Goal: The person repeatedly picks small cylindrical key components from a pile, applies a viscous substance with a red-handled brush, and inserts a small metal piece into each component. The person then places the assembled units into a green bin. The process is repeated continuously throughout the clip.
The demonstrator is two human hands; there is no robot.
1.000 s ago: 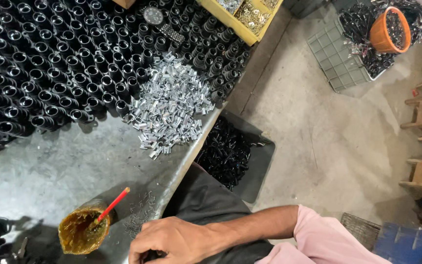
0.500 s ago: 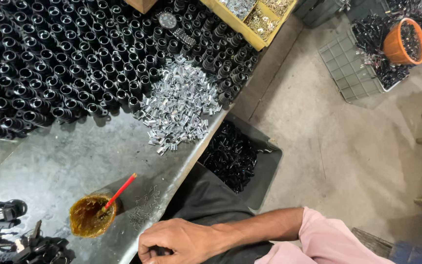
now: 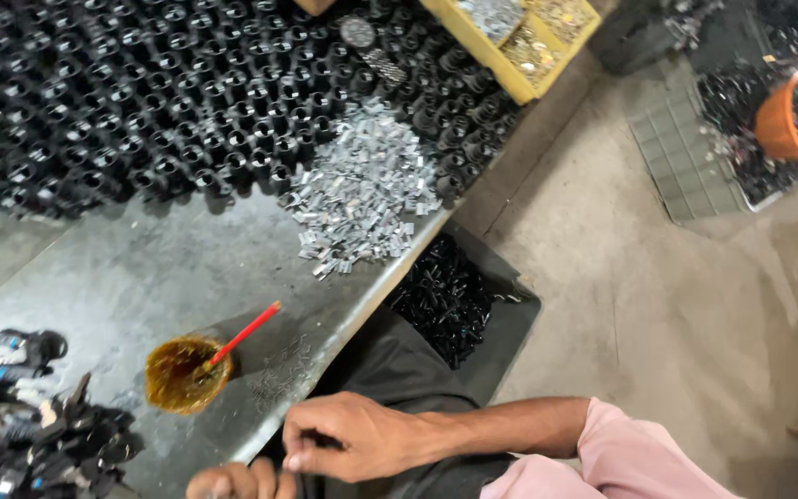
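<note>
Right hand (image 3: pixel 353 436): fingers curled at tabletop (image 3: pixel 140 277) edge, pinching something too small to tell.
Left hand (image 3: pixel 233 480): mostly cropped, grip unclear.
Cup (image 3: pixel 177 374): amber, red stick, just left.
Clips (image 3: pixel 362 189): heaped beyond.

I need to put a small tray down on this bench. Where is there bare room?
The widest bare patch of the metal table lies between the rows of black caps, the heap of silver clips and the amber cup. It is crowded at the back and at the lower left, by the black parts pile.

Left hand (image 3: pixel 233 482) (mostly) below frame edge
</note>
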